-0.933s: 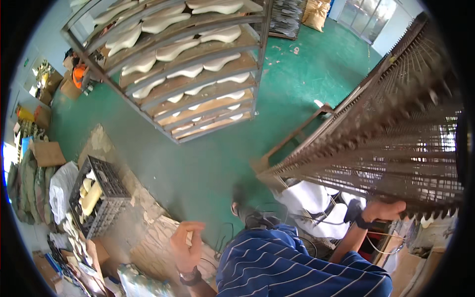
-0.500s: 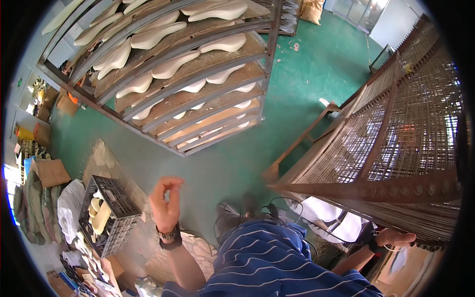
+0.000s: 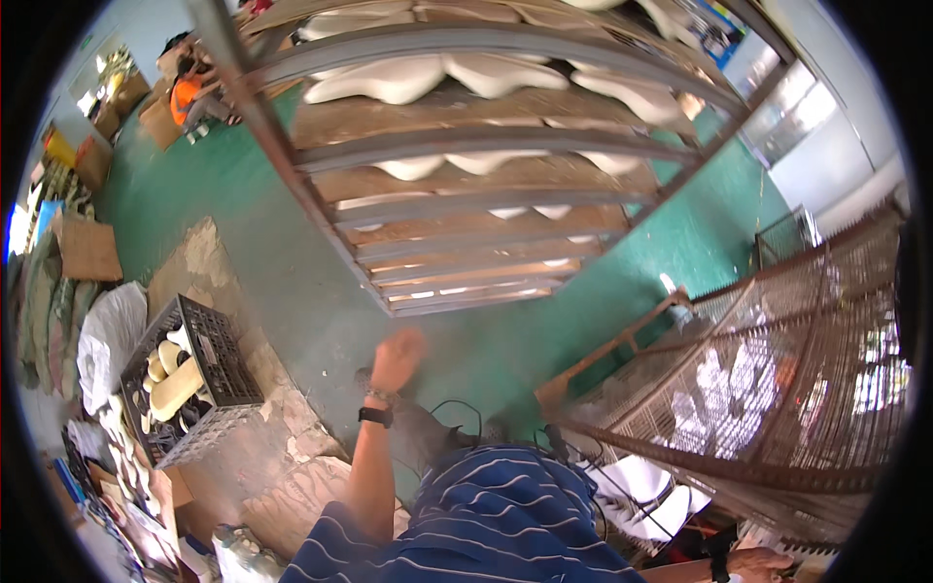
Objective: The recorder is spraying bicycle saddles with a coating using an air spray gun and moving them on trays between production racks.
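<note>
My left hand [image 3: 398,358] is held out over the floor in front of me, smeared by motion, with a dark band on the wrist. Its fingers look curled, but the blur hides whether anything is in them. Ahead of it stands a tall metal rack [image 3: 491,209] with boards on its levels, bearing several pale, curved, sole-like pieces [image 3: 389,80]. At the lower right my right hand [image 3: 761,564] is beside the toothed lower edge of a brown mesh rack [image 3: 719,466]. Its fingers are too small and shadowed to show a grip.
A dark plastic crate [image 3: 225,364] with pale shoe-shaped pieces stands at my left, near a white bag [image 3: 112,340] and a cardboard box [image 3: 89,248]. White sheet-like material [image 3: 637,496] and dark cables lie under the mesh rack. A person in orange [image 3: 190,97] sits at the far left.
My view has turned left, so the metal rack stands more centrally. My left hand has moved forward and right over the floor. My right hand sits lower in the view.
</note>
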A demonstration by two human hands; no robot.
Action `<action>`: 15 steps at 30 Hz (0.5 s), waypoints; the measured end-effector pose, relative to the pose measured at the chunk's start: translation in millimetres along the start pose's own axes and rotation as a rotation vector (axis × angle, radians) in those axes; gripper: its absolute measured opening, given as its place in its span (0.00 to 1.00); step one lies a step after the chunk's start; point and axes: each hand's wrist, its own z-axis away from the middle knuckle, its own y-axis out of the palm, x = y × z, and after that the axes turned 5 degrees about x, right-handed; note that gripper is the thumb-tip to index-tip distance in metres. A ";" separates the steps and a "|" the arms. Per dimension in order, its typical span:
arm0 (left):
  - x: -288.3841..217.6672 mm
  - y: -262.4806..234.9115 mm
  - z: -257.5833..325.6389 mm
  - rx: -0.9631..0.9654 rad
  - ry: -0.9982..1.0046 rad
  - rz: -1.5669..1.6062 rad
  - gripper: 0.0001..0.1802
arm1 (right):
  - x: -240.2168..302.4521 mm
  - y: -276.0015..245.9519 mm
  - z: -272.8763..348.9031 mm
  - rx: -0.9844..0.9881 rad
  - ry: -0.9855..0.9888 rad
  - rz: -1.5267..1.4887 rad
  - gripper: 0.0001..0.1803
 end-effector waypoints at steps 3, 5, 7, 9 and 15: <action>84.1 -36.7 -1.3 0.073 -0.237 0.055 0.08 | 187.0 35.2 27.2 0.062 -0.300 -0.128 0.28; 121.2 -63.5 -0.2 0.122 -0.325 -0.109 0.09 | 319.6 63.7 82.8 0.273 -0.187 -0.418 0.19; 162.8 -99.7 14.5 0.053 -0.385 -0.110 0.10 | 419.9 88.7 144.5 0.690 -0.069 -0.854 0.19; 202.7 -132.5 26.5 -0.026 -0.339 -0.183 0.10 | 530.6 94.0 199.1 0.889 -0.338 -1.043 0.23; 344.0 -203.4 117.3 -0.473 -0.914 0.166 0.09 | 762.3 70.8 310.0 1.132 -0.333 -1.207 0.25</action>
